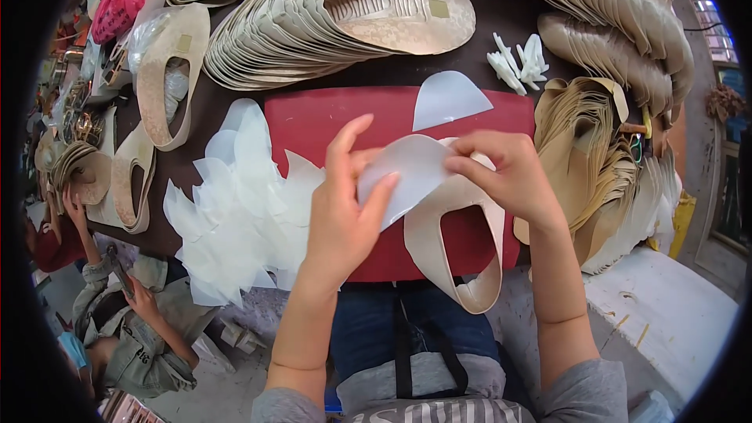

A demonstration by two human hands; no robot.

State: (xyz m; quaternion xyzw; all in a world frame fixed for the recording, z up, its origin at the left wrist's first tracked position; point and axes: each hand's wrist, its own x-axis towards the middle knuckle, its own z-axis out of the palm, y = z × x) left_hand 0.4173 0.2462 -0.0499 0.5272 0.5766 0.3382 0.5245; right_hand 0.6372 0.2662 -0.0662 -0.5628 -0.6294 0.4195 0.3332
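Observation:
A translucent white half-moon sheet (pixel 411 166) is held up between my two hands. My left hand (pixel 338 215) grips its left side, thumb in front and fingers behind. At its right edge, my right hand (pixel 509 171) has thumb and fingertips pinched together. Just below lies a beige shoe upper (pixel 479 294) with a large opening, partly covered by the sheet and my right hand; its front end hangs over the near edge of the red mat (pixel 337 116). A second half-moon sheet (pixel 452 100) lies flat at the mat's far side.
Many loose white sheets (pixel 235 223) are heaped on the left. Nested shoe uppers (pixel 274 47) stand at the back, with more stacks (pixel 595 23) at far right. Brownish pieces (pixel 576 137) lie right of the mat, near white strips (pixel 517 63). A co-worker (pixel 133 321) sits at left.

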